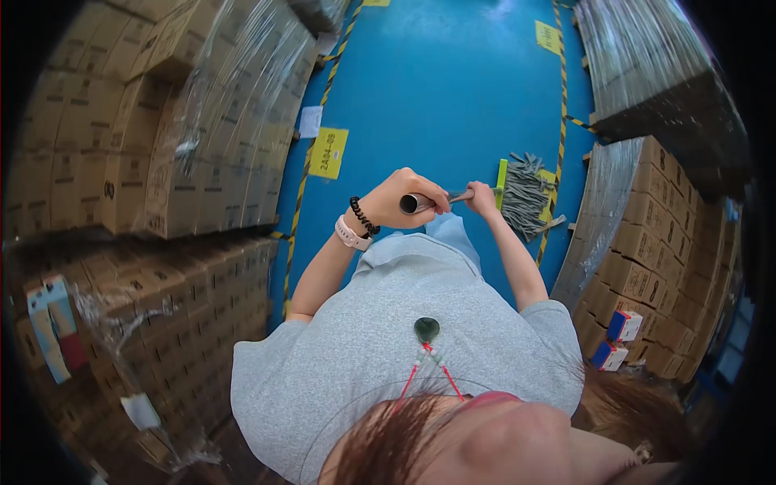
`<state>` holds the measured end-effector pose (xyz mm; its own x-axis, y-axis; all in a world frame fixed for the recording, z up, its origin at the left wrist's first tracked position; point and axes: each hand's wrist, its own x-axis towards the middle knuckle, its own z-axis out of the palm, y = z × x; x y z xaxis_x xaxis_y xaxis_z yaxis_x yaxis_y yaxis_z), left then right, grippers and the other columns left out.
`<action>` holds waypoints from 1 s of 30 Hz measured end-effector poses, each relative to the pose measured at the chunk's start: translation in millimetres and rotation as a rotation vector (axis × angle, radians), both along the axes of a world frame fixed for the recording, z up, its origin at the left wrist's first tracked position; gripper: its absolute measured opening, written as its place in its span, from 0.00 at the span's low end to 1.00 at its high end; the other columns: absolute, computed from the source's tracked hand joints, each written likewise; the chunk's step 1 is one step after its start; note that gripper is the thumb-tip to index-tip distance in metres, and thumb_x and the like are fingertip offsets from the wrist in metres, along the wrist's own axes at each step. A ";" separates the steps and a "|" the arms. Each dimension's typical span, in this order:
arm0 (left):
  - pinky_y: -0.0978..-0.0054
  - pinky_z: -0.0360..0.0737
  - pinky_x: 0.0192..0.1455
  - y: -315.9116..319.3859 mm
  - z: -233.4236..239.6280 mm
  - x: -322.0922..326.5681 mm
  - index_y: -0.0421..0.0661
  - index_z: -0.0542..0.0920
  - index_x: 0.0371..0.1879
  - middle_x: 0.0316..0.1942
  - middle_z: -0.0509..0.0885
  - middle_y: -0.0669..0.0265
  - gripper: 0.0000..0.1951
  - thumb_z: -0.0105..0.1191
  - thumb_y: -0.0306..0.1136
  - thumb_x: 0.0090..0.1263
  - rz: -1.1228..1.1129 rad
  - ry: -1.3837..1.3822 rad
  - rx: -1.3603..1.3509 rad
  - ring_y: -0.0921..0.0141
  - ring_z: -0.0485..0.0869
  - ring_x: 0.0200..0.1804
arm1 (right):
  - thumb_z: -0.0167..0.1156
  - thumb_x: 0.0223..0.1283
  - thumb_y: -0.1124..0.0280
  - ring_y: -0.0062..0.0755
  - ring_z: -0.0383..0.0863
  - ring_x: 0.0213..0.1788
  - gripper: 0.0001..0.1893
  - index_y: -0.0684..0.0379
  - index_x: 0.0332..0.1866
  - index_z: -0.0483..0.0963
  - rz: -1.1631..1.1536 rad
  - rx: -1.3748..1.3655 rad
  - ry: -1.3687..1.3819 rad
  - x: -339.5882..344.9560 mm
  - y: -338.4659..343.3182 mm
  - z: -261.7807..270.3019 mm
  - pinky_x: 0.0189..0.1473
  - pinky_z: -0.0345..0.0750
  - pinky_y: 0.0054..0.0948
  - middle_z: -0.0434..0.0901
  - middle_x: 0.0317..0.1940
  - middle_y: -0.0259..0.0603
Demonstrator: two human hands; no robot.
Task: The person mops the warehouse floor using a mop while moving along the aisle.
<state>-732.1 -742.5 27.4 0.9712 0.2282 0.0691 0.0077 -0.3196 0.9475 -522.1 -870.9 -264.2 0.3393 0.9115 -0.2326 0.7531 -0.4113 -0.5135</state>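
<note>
My left hand [407, 191] is wrapped around the top end of a mop's metal handle [459, 196]; the handle's open round end faces up towards me. Lower on the same handle, my right hand [481, 197] grips the pole. A bright green clamp [501, 183] joins the pole to a head of grey fabric strips [527, 194], which lies on the blue floor [442, 91] to my right. Part of the pole is hidden behind my fingers. On my left wrist are a pale watch [353, 234] and a black coiled band [363, 216].
Stacked cardboard cartons in plastic film [236, 121] line the left side, with more cartons [645, 248] on the right. Black-and-yellow tape [564, 73] edges the aisle. A yellow floor sign [328, 153] lies at left; another yellow sheet [547, 182] is partly under the mop strips.
</note>
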 end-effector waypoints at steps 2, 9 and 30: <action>0.79 0.80 0.37 -10.0 15.9 -34.4 0.43 0.85 0.27 0.27 0.86 0.62 0.10 0.54 0.20 0.44 0.105 0.042 0.047 0.67 0.85 0.34 | 0.59 0.43 0.71 0.51 0.77 0.31 0.05 0.58 0.27 0.77 0.108 -0.012 -0.001 -27.3 15.3 3.2 0.33 0.75 0.42 0.79 0.27 0.44; 0.79 0.80 0.38 -50.1 47.7 -141.1 0.42 0.85 0.28 0.28 0.86 0.62 0.11 0.54 0.20 0.45 0.475 0.144 0.121 0.67 0.85 0.37 | 0.59 0.45 0.69 0.55 0.77 0.31 0.07 0.60 0.29 0.78 0.302 0.128 0.142 -141.2 59.2 24.2 0.34 0.75 0.42 0.81 0.29 0.46; 0.73 0.80 0.47 -173.6 74.5 -229.4 0.43 0.84 0.29 0.23 0.84 0.64 0.12 0.55 0.19 0.44 0.658 0.066 0.196 0.69 0.83 0.34 | 0.55 0.51 0.64 0.58 0.76 0.28 0.11 0.60 0.29 0.78 0.720 0.116 0.177 -241.8 12.9 81.3 0.31 0.74 0.46 0.80 0.27 0.51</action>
<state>-961.6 -916.2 101.9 0.6385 0.7611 0.1144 0.3149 -0.3940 0.8635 -763.9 -858.0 -182.8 -0.3836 0.9160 -0.1176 0.7176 0.2156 -0.6623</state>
